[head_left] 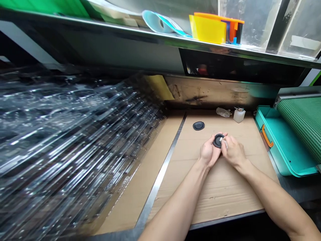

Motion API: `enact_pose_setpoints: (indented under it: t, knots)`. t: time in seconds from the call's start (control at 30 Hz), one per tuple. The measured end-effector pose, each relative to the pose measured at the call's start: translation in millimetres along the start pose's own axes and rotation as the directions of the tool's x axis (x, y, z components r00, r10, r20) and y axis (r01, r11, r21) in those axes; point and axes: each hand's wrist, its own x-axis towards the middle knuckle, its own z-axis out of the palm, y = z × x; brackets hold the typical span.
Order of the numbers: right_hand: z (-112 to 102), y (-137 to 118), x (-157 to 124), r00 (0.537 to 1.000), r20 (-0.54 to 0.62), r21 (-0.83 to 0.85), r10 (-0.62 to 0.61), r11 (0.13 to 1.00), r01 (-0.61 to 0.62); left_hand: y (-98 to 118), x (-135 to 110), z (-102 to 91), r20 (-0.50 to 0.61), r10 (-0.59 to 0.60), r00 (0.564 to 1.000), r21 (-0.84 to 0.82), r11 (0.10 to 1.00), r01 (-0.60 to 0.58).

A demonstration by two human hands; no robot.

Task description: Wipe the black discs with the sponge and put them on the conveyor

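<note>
My left hand (208,152) grips a small round black disc (217,140) above the cardboard-covered bench (225,187). My right hand (232,150) is closed beside it, pinching something small and pale against the disc's face; I cannot make out what it is. A second black disc (198,126) lies flat on the cardboard a little beyond and to the left of my hands.
A tall stack of clear plastic trays (62,144) fills the left. A small white bottle (239,114) and a crumpled clear wrapper (223,112) sit at the back. A teal tray (283,147) and green belt (303,124) are on the right. A shelf (160,35) runs overhead.
</note>
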Motion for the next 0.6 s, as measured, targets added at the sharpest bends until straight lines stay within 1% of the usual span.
enact_pose_setpoints:
  t: [0.1, 0.2, 0.3, 0.4, 0.5, 0.57, 0.6]
  knots:
    - [-6.0, 26.1, 7.7, 0.985, -0.065, -0.033, 0.161, 0.986, -0.163, 7.8, -1.5, 1.9, 0.005, -0.008, 1.0, -0.048, 0.999, 0.009]
    - [-15.6, 54.8, 13.5, 0.963, -0.075, -0.08, 0.258, 0.961, -0.264, 16.6, -4.9, 3.8, -0.025, -0.061, 0.998, -0.095, 0.994, 0.058]
    - [-21.6, 73.0, 17.1, 0.941, -0.061, -0.18, 0.332, 0.924, -0.337, 22.4, -8.1, 4.1, -0.029, -0.115, 0.993, -0.152, 0.982, 0.11]
    - [-21.0, 79.7, 19.1, 0.935, -0.016, -0.241, 0.355, 0.906, -0.349, 24.6, -9.9, 3.3, 0.022, -0.126, 0.992, -0.171, 0.977, 0.128]
    - [-17.9, 80.9, 19.9, 0.93, 0.017, -0.25, 0.366, 0.902, -0.351, 23.8, -10.5, 3.3, 0.077, -0.119, 0.99, -0.137, 0.982, 0.129]
    - [-16.6, 81.1, 20.3, 0.926, 0.019, -0.238, 0.378, 0.901, -0.363, 20.7, -10.8, 4.5, 0.084, -0.078, 0.993, -0.059, 0.995, 0.083]
    - [-16.2, 81.3, 20.5, 0.922, 0.02, -0.23, 0.386, 0.9, -0.371, 18.2, -11.2, 5.3, 0.075, -0.024, 0.997, 0.002, 1.0, 0.024]
